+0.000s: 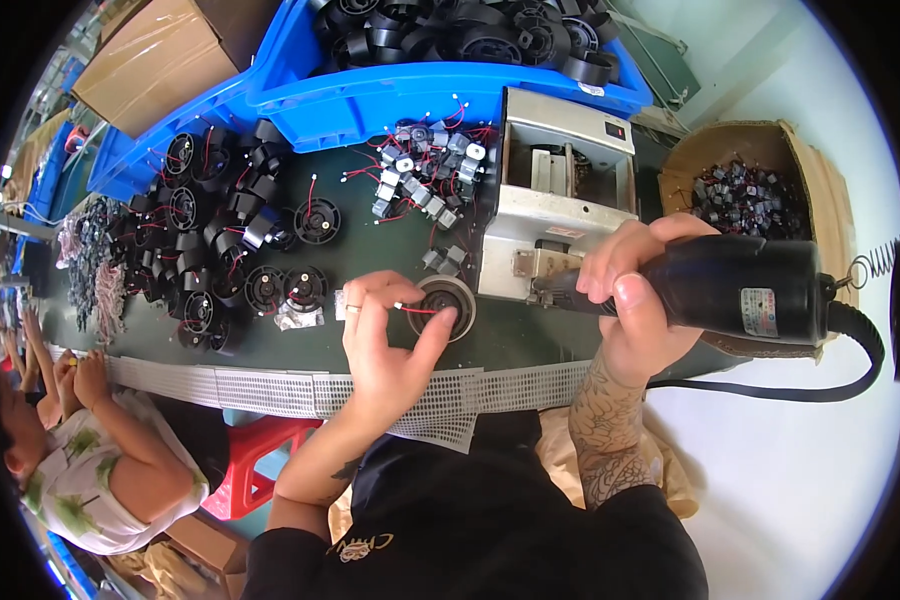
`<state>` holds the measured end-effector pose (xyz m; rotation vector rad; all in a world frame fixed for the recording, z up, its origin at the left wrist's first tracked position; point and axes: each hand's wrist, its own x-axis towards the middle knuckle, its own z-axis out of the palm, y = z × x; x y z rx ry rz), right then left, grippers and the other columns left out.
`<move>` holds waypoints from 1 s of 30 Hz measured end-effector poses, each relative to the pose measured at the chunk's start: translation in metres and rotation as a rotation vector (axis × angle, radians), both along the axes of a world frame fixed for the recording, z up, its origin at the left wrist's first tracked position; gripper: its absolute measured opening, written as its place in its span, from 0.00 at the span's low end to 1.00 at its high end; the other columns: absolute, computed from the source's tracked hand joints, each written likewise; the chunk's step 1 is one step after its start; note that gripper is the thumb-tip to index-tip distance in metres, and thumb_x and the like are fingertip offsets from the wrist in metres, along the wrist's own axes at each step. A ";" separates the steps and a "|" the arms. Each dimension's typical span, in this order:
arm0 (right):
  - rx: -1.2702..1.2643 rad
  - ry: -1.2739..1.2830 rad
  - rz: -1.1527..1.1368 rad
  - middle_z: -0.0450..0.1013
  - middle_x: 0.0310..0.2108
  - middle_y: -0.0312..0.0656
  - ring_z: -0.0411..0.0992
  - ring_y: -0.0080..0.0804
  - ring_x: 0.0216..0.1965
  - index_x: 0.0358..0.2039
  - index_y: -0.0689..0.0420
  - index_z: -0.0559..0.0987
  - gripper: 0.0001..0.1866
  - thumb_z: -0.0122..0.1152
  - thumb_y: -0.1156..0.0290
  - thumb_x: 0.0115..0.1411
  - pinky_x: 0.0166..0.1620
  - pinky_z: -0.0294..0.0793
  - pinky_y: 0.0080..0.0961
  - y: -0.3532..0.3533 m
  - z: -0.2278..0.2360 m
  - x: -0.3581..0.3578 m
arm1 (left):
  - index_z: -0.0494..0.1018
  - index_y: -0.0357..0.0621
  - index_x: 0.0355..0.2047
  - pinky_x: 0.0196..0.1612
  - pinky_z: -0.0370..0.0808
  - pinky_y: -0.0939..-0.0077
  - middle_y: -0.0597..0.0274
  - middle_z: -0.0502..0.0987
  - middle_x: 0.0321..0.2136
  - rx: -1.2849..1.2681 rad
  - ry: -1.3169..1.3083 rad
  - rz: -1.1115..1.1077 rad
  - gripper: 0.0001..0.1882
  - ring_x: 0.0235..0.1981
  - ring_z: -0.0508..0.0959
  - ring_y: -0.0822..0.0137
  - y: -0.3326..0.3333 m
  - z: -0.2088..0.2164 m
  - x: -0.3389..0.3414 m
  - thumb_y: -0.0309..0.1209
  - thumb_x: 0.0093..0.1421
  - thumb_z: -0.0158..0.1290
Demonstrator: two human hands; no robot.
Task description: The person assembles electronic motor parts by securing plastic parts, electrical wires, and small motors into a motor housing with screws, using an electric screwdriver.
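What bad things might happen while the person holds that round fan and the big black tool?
The left hand pins the fan with fingers right by where the screwdriver tip points, so a slip might jab a finger. The fan's thin red wires lie under the thumb and might get pinched or pulled loose. The right hand holds a heavy tool on a cord that might snag on the table edge.

Left hand [385,320] pinches with curled fingers; right hand [635,300] grips closed.
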<state>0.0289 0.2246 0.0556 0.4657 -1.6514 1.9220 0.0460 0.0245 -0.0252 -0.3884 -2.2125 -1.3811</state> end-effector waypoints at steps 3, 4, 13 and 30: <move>0.004 0.044 0.005 0.63 0.20 0.41 0.63 0.28 0.20 0.48 0.65 0.63 0.23 0.58 0.73 0.53 0.23 0.67 0.26 0.000 0.000 -0.001 | 0.71 0.39 0.28 0.39 0.69 0.67 0.55 0.74 0.35 -0.025 -0.005 0.017 0.11 0.34 0.73 0.58 -0.001 -0.002 0.002 0.20 0.47 0.62; 0.005 0.044 0.007 0.63 0.20 0.41 0.63 0.28 0.20 0.48 0.65 0.63 0.23 0.58 0.73 0.53 0.23 0.67 0.26 0.001 0.000 -0.001 | 0.71 0.39 0.28 0.39 0.69 0.67 0.55 0.74 0.35 -0.024 -0.006 0.020 0.11 0.34 0.73 0.58 0.000 -0.003 0.002 0.20 0.47 0.62; 0.052 0.065 0.045 0.63 0.19 0.41 0.62 0.28 0.19 0.48 0.64 0.63 0.23 0.60 0.72 0.55 0.22 0.67 0.26 0.000 0.002 0.000 | 0.71 0.39 0.34 0.43 0.70 0.72 0.56 0.74 0.37 0.125 -0.111 -0.042 0.10 0.37 0.74 0.63 -0.003 -0.012 0.009 0.18 0.51 0.58; -0.010 0.094 0.249 0.63 0.19 0.39 0.62 0.28 0.20 0.49 0.65 0.63 0.24 0.56 0.74 0.53 0.22 0.66 0.24 0.005 0.004 -0.003 | 0.66 0.34 0.46 0.44 0.73 0.80 0.59 0.76 0.38 0.704 -0.714 -0.252 0.16 0.40 0.76 0.73 0.003 -0.001 0.000 0.17 0.58 0.52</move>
